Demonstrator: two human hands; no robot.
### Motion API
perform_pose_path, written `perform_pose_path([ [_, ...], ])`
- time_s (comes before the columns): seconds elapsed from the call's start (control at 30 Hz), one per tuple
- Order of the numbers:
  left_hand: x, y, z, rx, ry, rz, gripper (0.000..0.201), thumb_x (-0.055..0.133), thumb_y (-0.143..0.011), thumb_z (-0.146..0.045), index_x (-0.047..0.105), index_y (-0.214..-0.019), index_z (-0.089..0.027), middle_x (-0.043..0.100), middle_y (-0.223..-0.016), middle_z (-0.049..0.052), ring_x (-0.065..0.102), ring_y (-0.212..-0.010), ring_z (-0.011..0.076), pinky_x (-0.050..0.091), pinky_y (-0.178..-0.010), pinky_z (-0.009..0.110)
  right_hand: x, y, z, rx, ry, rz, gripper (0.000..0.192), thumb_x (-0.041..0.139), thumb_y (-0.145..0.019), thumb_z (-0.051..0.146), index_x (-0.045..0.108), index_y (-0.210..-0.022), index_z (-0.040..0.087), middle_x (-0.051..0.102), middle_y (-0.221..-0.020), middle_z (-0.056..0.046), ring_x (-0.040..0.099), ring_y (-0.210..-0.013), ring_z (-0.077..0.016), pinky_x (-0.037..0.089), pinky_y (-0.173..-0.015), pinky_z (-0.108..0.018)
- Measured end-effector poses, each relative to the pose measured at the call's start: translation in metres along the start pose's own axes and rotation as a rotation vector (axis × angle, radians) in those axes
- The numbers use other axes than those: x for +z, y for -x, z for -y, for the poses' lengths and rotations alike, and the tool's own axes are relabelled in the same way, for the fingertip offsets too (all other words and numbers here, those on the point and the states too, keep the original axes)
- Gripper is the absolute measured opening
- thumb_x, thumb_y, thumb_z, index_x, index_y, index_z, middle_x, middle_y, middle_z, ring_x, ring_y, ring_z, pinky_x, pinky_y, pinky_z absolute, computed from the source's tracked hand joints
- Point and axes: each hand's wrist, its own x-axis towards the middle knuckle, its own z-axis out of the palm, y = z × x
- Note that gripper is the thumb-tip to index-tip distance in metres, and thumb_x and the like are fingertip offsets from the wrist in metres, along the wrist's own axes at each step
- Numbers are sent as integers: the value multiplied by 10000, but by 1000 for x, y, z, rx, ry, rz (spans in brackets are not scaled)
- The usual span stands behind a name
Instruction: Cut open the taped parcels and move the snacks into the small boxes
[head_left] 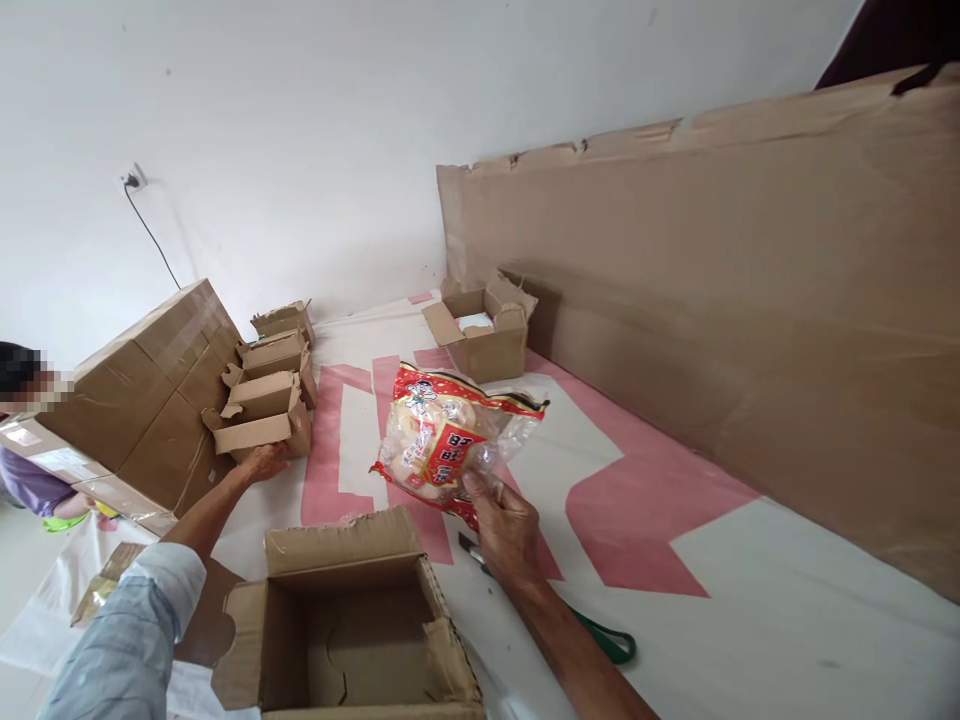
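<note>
My right hand [506, 520] is closed on the edge of a clear and red bag of rice crackers [442, 440], pinching it with the thumb in front. The bag hangs tilted above the table. At the left, my left hand [264, 462] lies against the lower front of a small open cardboard box [262, 430], its fingers stretched to the right and partly hard to make out. That box is the nearest in a row of small boxes. Below both hands, close to me, stands a larger open cardboard box [360, 640] with nothing seen inside.
Another open box [487, 340] with something white inside stands at the back. Under my right forearm lies a bladed tool [471, 548] near a green strap [611, 635]. Large cartons [150, 380] stand at the left, a person behind them. A cardboard panel [675, 300] borders the right.
</note>
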Motion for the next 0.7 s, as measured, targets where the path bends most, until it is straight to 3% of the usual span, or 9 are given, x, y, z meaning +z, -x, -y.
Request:
perform_pose_path([
  [0.1,-4,-11,-1,-43,-33,8,321,671,-1035,-373,672,-1311,-208,672,-1352,107,690,-1146,248,611,-973,450,0,1,1,7,7,-8,561,772,-712,743,774,-731,183,729,-670,-57,626,-627,-216,532,-571,-319],
  [0.23,-6,-19,-1,-74,-67,23,331,673,-1034,-375,669,-1318,-206,669,-1359,108,688,-1154,254,610,-976,454,1,1,-2,13,17,30,583,758,-725,747,797,-801,170,745,-704,-61,645,-649,-225,548,-609,-336],
  [0.47,-7,-23,-1,-92,-115,21,363,680,-1029,-377,655,-1339,-190,663,-1367,114,687,-1162,262,610,-979,474,2,3,-9,35,2,86,562,768,-726,728,772,-783,169,715,-690,-43,617,-651,-215,547,-628,-348],
  [0.7,2,-6,-27,-54,-178,56,412,692,-1020,-379,632,-1373,-175,655,-1376,121,685,-1173,274,609,-979,496,5,6,1,-22,-21,167,562,779,-725,734,759,-760,173,717,-691,-43,598,-648,-205,531,-604,-330],
])
